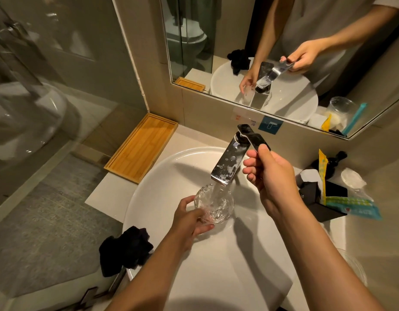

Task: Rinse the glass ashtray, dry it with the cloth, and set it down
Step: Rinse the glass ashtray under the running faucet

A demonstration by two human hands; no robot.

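Rinsing: left hand (189,223) fingers gripping clear ribbed glass ashtray (214,204) under running water, basin centre; right hand (268,173) closed on chrome tap lever (254,138) at 12 o'clock. Black crumpled cloth (124,250) waiting at 8 o'clock. Risking wet glass slipping, chipping on basin.

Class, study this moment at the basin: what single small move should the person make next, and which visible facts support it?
Probably push the faucet lever down with the right hand to stop the flow. Water is already pouring from the spout into the glass ashtray held by the left hand, and the black cloth waits on the basin rim for drying.
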